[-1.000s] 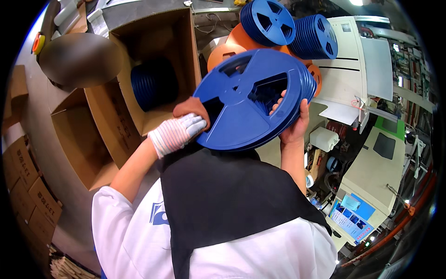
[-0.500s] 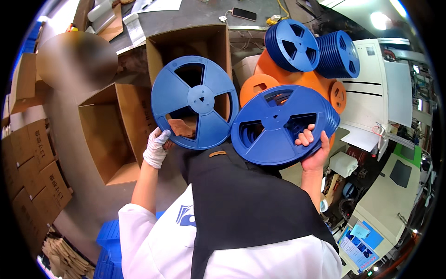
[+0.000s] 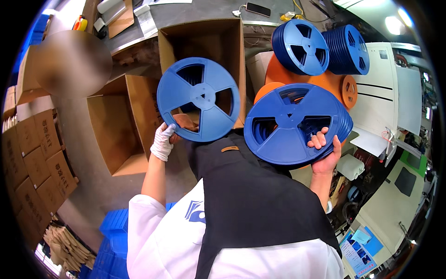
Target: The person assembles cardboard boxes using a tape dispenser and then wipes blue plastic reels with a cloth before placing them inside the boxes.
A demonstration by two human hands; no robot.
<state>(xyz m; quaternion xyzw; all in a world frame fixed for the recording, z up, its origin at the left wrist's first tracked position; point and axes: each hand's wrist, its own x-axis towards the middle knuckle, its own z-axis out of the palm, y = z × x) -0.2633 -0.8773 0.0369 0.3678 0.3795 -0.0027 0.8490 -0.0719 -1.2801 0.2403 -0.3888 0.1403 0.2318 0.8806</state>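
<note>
My left hand (image 3: 163,141), in a white glove, grips the lower left rim of a blue plastic reel (image 3: 179,93). That reel is tilted up in front of an open cardboard box (image 3: 204,42), and through its openings more dark reels show inside. In my bare right hand (image 3: 325,151) is a stack of blue reels (image 3: 274,142), its fingers hooked through an opening of the front reel and the thumb outside the rim. The two hands' loads are a little apart. Beyond the stack, two more stacks of blue reels (image 3: 304,46) stand on an orange surface (image 3: 274,69).
Left of the reels a second open cardboard box (image 3: 111,135) stands on the floor. Flat-sided cartons (image 3: 39,158) are piled at the far left, above blue crates (image 3: 114,228). A grey workbench (image 3: 204,9) with a phone (image 3: 258,9) runs along the back. Pale machine cabinets (image 3: 371,86) line the right.
The left reel has moved slightly and now shows a small gap from the right-hand stack. The whole view has shifted a little to the left. Both hands keep their holds.
</note>
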